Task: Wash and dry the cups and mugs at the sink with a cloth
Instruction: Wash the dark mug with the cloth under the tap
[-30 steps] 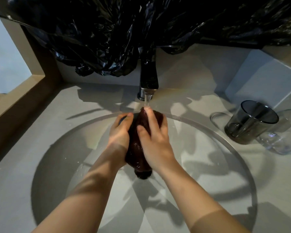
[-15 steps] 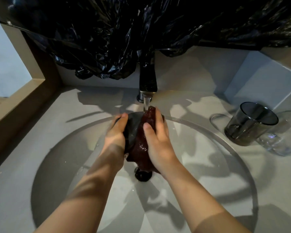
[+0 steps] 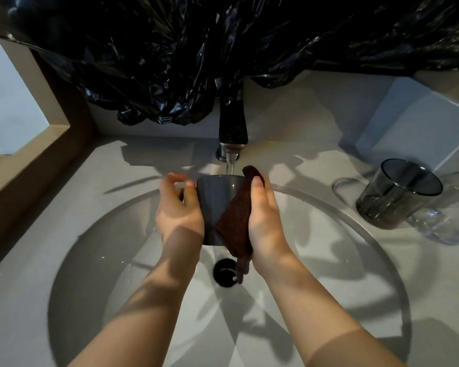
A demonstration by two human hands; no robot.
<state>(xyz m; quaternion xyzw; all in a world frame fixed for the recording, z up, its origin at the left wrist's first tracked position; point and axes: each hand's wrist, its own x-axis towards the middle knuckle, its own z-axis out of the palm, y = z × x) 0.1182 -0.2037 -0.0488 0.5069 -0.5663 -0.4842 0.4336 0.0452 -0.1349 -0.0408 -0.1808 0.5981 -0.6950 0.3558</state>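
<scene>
A dark grey mug [image 3: 215, 205] stands upright over the round sink basin [image 3: 90, 260], right under the running water [image 3: 230, 165] from the black faucet [image 3: 232, 131]. My left hand [image 3: 178, 210] grips the mug's left side, thumb on its wall and fingers curled at the far side. My right hand [image 3: 265, 215] holds a dark red cloth [image 3: 236, 215] against the mug's right side, thumb on top of the cloth. The cloth's lower corner hangs down toward the drain [image 3: 224, 271].
A smoky grey glass [image 3: 398, 193] and a clear glass [image 3: 451, 215] stand on the counter to the right of the basin. Black plastic sheeting [image 3: 170, 62] hangs over the back wall above the faucet. A wooden frame [image 3: 37, 160] borders the counter on the left.
The cloth covered most of the mug before; now it has slid to the right side and the grey wall shows. The mug has turned upright under the water.
</scene>
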